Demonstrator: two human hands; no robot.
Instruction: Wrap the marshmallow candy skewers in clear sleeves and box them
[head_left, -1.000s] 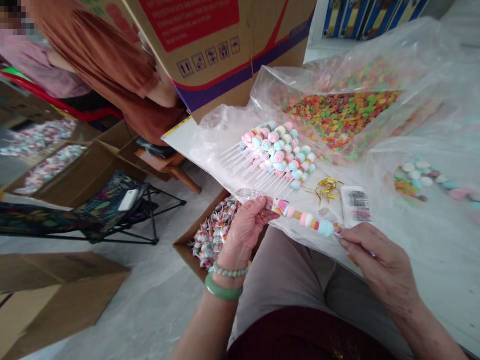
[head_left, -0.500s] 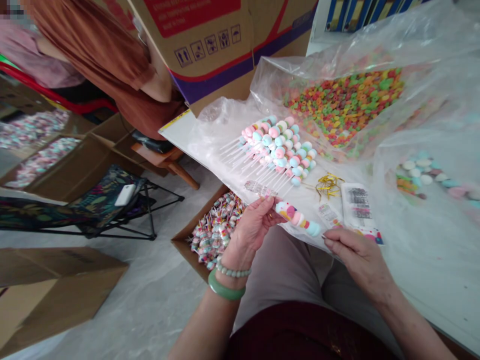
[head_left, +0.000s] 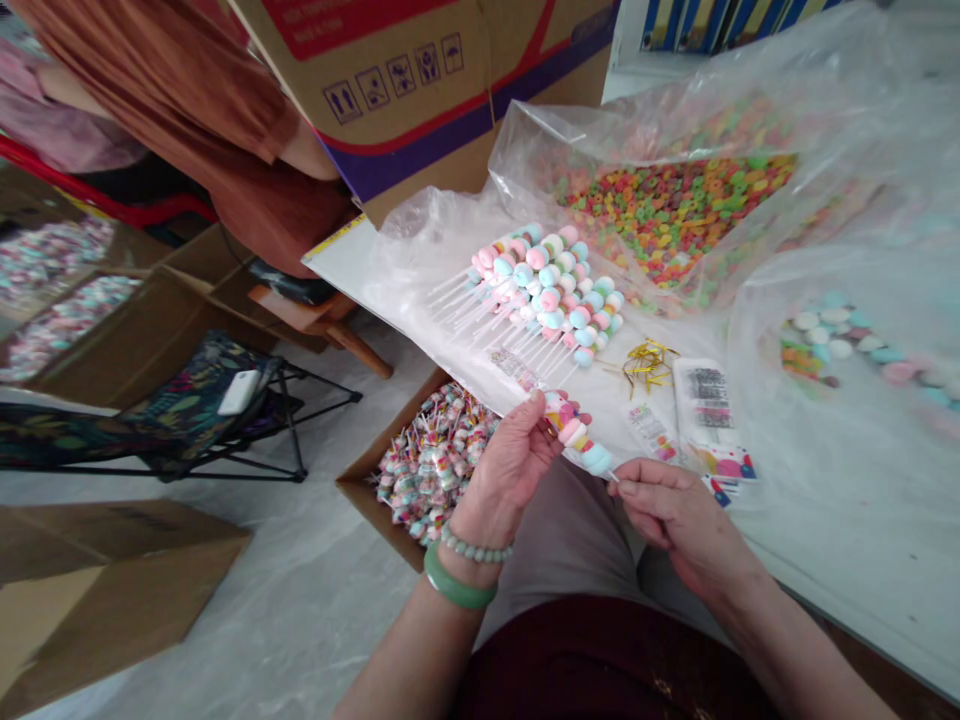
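Observation:
My left hand point(head_left: 517, 450) is closed around a clear printed bag point(head_left: 511, 366), whose far end sticks out past the fingers. A marshmallow skewer point(head_left: 576, 436) with pink, blue and yellow pieces lies partly inside the bag, its upper part behind my fingers. Between thumb and fingers, my right hand point(head_left: 660, 500) pinches the skewer's white stick near its blue end piece. Just beyond my hands, a pile of marshmallow skewers point(head_left: 551, 285) rests on the plastic-covered table point(head_left: 405, 300), sticks toward the left. Gold twist ties point(head_left: 646, 366) and a stack of printed bags point(head_left: 705, 400) lie to its right.
A carton of wrapped skewers point(head_left: 431, 470) stands on the floor below the table edge. Behind are a big plastic bag of ring candies point(head_left: 682, 210) and a tall carton point(head_left: 420, 120). Another person point(head_left: 202, 140) sits at the left, near a folding chair point(head_left: 202, 400).
My right hand has moved left, closer to my left hand, pushing the skewer deeper into the bag. Less of the candy shows between my hands. The whole view has shifted slightly.

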